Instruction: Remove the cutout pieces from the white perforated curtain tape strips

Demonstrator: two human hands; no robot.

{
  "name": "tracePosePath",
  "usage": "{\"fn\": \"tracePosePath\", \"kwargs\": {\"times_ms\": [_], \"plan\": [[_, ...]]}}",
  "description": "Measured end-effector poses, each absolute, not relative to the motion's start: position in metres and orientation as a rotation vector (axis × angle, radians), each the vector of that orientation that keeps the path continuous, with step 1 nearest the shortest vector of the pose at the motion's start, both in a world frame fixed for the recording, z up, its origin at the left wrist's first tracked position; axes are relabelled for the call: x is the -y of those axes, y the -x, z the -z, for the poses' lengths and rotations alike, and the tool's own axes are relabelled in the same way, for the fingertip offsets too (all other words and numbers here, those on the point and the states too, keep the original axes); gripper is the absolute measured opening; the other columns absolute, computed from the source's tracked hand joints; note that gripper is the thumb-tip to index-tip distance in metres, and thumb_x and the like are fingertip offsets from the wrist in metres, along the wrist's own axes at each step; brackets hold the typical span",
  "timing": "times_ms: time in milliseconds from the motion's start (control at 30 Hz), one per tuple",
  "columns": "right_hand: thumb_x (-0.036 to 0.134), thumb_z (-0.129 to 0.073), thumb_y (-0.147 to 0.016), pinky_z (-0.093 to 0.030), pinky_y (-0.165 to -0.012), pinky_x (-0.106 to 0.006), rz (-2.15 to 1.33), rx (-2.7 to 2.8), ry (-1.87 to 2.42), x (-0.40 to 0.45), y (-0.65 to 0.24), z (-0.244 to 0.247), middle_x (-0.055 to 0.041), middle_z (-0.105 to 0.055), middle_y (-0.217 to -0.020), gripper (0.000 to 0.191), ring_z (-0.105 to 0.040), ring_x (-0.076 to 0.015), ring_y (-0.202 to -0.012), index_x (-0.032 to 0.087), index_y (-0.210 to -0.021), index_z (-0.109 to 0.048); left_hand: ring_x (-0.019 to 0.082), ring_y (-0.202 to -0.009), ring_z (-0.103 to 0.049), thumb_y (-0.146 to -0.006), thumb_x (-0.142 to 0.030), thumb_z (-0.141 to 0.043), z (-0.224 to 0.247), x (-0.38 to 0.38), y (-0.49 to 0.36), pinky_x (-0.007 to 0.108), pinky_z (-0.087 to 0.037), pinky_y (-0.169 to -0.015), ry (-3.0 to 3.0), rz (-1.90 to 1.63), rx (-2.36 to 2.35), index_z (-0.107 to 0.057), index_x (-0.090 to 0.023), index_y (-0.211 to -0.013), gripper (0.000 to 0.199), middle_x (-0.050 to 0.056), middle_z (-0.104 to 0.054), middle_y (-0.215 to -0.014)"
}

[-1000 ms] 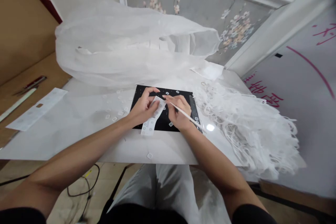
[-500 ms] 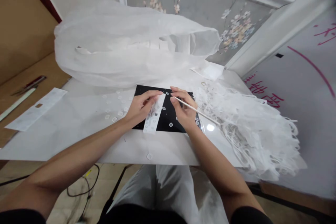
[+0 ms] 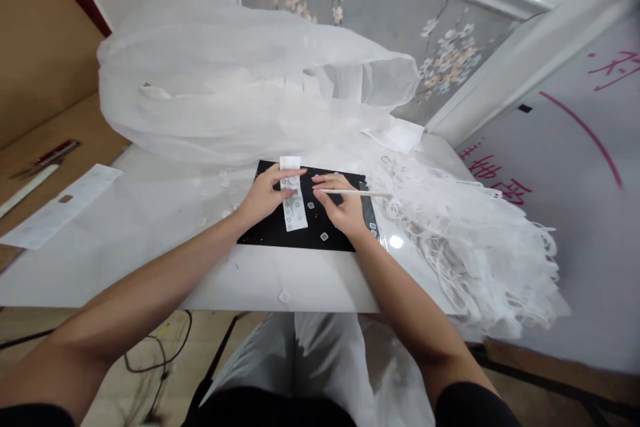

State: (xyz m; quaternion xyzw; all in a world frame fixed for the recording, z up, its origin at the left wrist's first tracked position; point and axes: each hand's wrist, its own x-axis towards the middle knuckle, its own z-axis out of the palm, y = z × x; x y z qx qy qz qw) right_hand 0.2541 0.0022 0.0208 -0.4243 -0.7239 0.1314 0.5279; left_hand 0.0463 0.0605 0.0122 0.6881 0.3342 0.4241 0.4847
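A black board point(image 3: 270, 230) lies on the white table, with small clear square pieces on it. My left hand point(image 3: 265, 197) holds a white strip point(image 3: 296, 212) marked with small round shapes above the board; thumb and forefinger are on it. My right hand point(image 3: 345, 203) pinches a thin white stick point(image 3: 367, 193), which points right over the board's edge. One clear square piece point(image 3: 324, 237) sits on the board between the hands, nearer the front. More faint clear pieces lie left of the board.
Behind the board is a large translucent white bag point(image 3: 225, 80). A heap of white straps point(image 3: 475, 240) covers the right side. Another white strip point(image 3: 63, 207) and a knife-like tool point(image 3: 53, 155) lie at the left. A clear piece point(image 3: 284, 297) rests near the front edge.
The white strip has moved up and turned, its top end now beyond the board's back edge. My left hand's fingers have spread more. The stick in my right hand has swung nearly level.
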Motion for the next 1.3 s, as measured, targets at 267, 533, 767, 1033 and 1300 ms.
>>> {"fn": "tracePosePath", "kwargs": {"times_ms": [267,533,767,1033,1300], "plan": [[0.028,-0.069,-0.093,-0.055,-0.1,-0.043,-0.354,1.738,1.056,-0.01,-0.256,-0.012,-0.0048,-0.075,-0.108,0.007,-0.069,-0.0202,-0.106,0.025,-0.095,-0.075,0.023,-0.09,-0.072,-0.076,-0.03,-0.08,-0.004,-0.063,-0.049,0.041,-0.058,-0.085,-1.407,-0.923,-0.878,-0.071,-0.016,-0.126,0.052,0.011,-0.076,-0.106],[0.028,-0.07,-0.092,-0.055,-0.097,-0.043,-0.329,1.77,1.03,-0.01,-0.253,-0.008,-0.0025,-0.076,-0.107,0.009,-0.069,-0.0199,-0.104,0.029,-0.097,-0.077,0.02,-0.086,-0.075,-0.076,-0.01,-0.072,-0.022,-0.051,-0.051,0.032,-0.062,-0.082,-1.561,-0.871,-0.952,-0.058,-0.021,-0.143,0.069,0.012,-0.065,-0.136],[0.027,-0.071,-0.092,-0.054,-0.097,-0.042,-0.312,1.759,1.012,-0.011,-0.254,-0.007,-0.0014,-0.076,-0.106,0.01,-0.068,-0.0203,-0.103,0.031,-0.097,-0.078,0.017,-0.085,-0.075,-0.079,-0.008,-0.068,-0.023,-0.047,-0.052,0.026,-0.063,-0.078,-1.636,-0.86,-0.926,-0.054,-0.024,-0.147,0.071,0.009,-0.054,-0.149],[0.026,-0.07,-0.092,-0.053,-0.098,-0.043,-0.299,1.776,1.041,-0.011,-0.254,-0.008,-0.0021,-0.076,-0.107,0.01,-0.068,-0.0203,-0.103,0.029,-0.097,-0.078,0.016,-0.088,-0.075,-0.078,-0.006,-0.068,-0.016,-0.05,-0.052,0.027,-0.063,-0.08,-1.608,-0.877,-0.865,-0.054,-0.028,-0.146,0.072,0.008,-0.045,-0.157],[0.025,-0.07,-0.092,-0.053,-0.097,-0.043,-0.296,1.775,1.02,-0.01,-0.253,-0.01,-0.0019,-0.076,-0.106,0.01,-0.068,-0.0201,-0.103,0.029,-0.098,-0.077,0.011,-0.076,-0.073,-0.077,-0.005,-0.067,-0.017,-0.048,-0.052,0.023,-0.061,-0.07,-1.613,-0.904,-0.853,-0.056,-0.03,-0.144,0.072,0.008,-0.043,-0.158]]}}
